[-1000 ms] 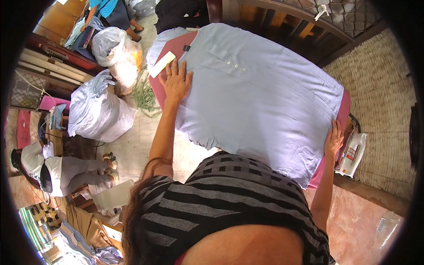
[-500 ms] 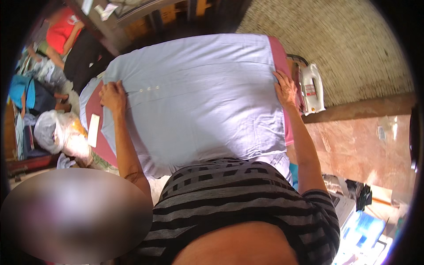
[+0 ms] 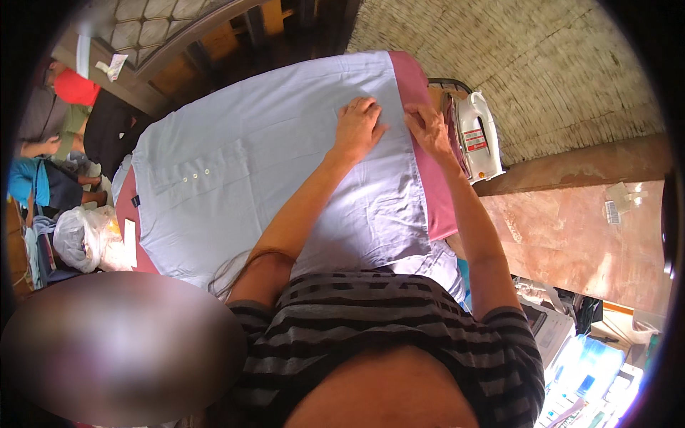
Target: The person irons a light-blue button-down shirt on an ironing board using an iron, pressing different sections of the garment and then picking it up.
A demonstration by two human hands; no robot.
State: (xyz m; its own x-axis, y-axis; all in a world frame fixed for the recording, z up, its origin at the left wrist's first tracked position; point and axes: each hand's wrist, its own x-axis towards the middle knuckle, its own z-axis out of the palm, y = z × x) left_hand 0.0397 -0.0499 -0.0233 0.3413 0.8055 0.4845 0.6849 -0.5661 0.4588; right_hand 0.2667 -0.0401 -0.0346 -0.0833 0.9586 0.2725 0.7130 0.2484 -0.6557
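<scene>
A light blue button-up shirt (image 3: 285, 157) lies spread over an ironing board with a dark red cover (image 3: 428, 192). A short row of pale buttons runs along its left part, and its straight edge crosses the board on the right. My left hand (image 3: 359, 130) rests on the fabric near that edge, thumb apart and fingers a little bent, holding nothing. Close beside it, my right hand (image 3: 430, 133) has its bent fingertips at the shirt's edge, closed on the cloth. Just past my right hand stands a white iron (image 3: 477, 135) at the board's right end.
A pale flat strip (image 3: 130, 242) lies on the board's left end. Beyond it are plastic bags (image 3: 78, 239) and people sitting at the far left. A wooden railing (image 3: 207, 60) stands behind the board, and a woven wall (image 3: 542, 78) rises at the right.
My left hand has left the shirt's left end and crossed right, beside my right hand. The shirt now reaches further over the board's left end. The view has shifted a little.
</scene>
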